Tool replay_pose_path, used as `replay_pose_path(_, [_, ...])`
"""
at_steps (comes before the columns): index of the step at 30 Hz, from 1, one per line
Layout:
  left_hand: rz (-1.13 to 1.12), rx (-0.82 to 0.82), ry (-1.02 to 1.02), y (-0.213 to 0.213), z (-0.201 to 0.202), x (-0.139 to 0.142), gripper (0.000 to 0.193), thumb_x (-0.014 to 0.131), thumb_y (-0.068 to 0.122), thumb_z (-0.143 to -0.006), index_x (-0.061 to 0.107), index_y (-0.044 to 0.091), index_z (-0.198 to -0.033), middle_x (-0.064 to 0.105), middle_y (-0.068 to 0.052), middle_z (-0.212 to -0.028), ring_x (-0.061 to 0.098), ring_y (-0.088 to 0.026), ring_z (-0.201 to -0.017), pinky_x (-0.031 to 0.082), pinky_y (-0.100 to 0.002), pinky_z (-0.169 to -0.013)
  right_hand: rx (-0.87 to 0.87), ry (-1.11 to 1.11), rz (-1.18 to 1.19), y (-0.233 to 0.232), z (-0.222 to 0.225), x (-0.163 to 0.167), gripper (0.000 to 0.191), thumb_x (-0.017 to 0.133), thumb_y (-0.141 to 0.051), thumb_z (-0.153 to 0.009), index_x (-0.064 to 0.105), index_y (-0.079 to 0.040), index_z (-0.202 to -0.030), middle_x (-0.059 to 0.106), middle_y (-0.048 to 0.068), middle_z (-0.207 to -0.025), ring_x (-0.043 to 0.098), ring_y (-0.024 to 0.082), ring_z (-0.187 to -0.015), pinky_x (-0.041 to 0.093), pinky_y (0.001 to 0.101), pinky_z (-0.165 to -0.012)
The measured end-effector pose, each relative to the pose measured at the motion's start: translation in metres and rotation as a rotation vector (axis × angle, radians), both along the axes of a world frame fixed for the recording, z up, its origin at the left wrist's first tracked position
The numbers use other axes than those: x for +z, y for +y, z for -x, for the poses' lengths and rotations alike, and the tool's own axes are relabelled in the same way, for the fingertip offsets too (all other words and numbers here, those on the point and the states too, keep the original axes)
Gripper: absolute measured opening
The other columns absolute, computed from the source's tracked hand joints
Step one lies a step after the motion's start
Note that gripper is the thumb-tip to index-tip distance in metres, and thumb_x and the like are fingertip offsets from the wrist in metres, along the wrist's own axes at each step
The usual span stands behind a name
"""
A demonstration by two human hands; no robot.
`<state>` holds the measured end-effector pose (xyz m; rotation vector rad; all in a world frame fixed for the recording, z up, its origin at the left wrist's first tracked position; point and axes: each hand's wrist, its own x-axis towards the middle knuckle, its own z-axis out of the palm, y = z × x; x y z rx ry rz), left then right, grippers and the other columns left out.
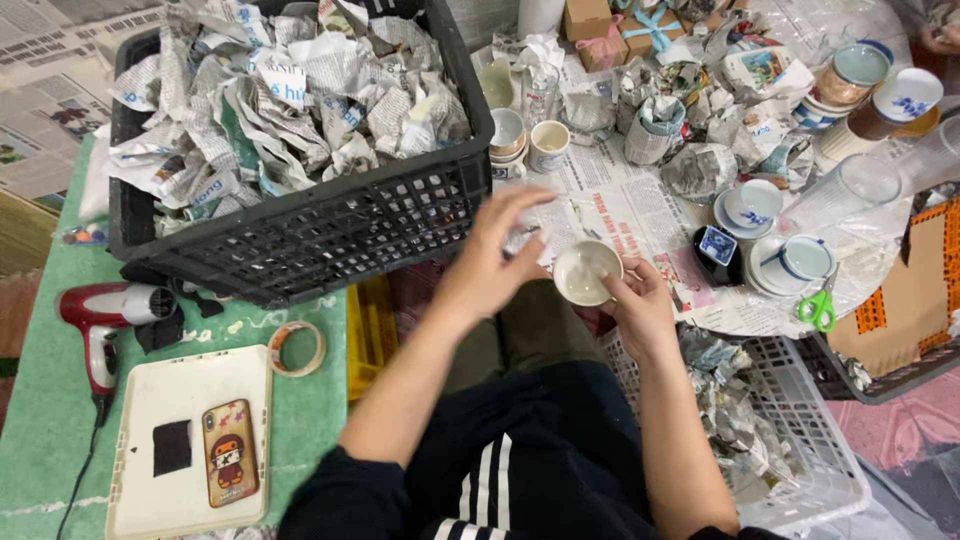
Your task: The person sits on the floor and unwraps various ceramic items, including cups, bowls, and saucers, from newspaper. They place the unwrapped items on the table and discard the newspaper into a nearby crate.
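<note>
We see a white cup (585, 272) held over the lap, the right hand (640, 305) closed on its rim. The left hand (495, 250) hovers beside it, fingers spread, holding nothing. Behind stands a black crate (330, 235) of newspaper.

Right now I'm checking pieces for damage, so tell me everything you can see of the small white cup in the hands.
The small white cup looks like glazed ceramic, round, plain and empty, its mouth tilted toward the camera. The right hand grips its rim and side; the left hand hovers at its left edge. It is held above the newspaper sheet. No cracks show.
</note>
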<state>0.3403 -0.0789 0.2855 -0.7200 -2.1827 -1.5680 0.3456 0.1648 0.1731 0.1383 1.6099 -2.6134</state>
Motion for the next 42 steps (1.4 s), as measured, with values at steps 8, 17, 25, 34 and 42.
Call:
replay_pose_path(8, [-0.016,0.122,-0.474,0.063,-0.005,-0.108,0.04,0.057,0.021,-0.107,0.062,0.009,-0.145,0.074,-0.017,-0.114,0.068,-0.021,-0.103,0.052,-0.03,-0.095,0.014,-0.023,-0.032,0.008,-0.013,0.007,0.042,0.066,-0.001,-0.093,0.06,0.003,-0.135,0.069,0.01,-0.125,0.067,0.017,-0.113,0.059,0.0331,-0.092])
replay_pose_path(17, [-0.172,0.123,-0.71,0.083,0.014,-0.118,0.042,0.053,0.026,-0.105,0.058,0.016,-0.145,0.072,-0.012,-0.114,0.069,-0.017,-0.101,0.059,-0.034,-0.084,-0.046,-0.066,-0.183,0.022,0.013,-0.023,0.042,0.066,-0.011,-0.103,0.057,0.004,-0.14,0.067,0.01,-0.129,0.066,0.015,-0.114,0.057,0.03,-0.093])
replay_pose_path(25, [-0.107,0.244,-0.687,0.088,0.08,-0.145,0.046,0.056,0.031,-0.102,0.056,0.011,-0.144,0.073,-0.013,-0.122,0.074,-0.023,-0.096,0.058,-0.037,-0.081,0.065,0.017,-0.446,0.01,0.076,-0.038,0.047,0.05,-0.022,-0.107,0.047,-0.008,-0.152,0.064,0.009,-0.09,0.063,0.012,-0.061,0.055,0.0291,-0.048])
replay_pose_path(34, [-0.252,0.319,-0.235,0.075,0.195,-0.25,0.048,0.045,0.022,-0.112,0.038,0.001,-0.154,0.038,-0.022,-0.156,0.041,-0.034,-0.146,0.036,-0.041,-0.119,0.08,0.139,-0.482,-0.029,0.241,-0.048,0.039,0.049,-0.012,-0.104,0.037,-0.009,-0.141,0.065,0.01,-0.074,0.06,0.013,-0.049,0.051,0.0307,-0.04])
replay_pose_path(42, [-0.334,0.466,-0.272,0.052,0.244,-0.261,0.057,0.043,0.023,-0.111,0.027,0.002,-0.16,0.031,-0.025,-0.163,0.03,-0.039,-0.153,0.024,-0.043,-0.125,0.117,0.242,-0.596,-0.096,0.354,-0.044,0.042,0.05,-0.008,-0.103,0.052,-0.01,-0.145,0.066,0.01,-0.069,0.06,0.016,-0.047,0.05,0.0337,-0.039])
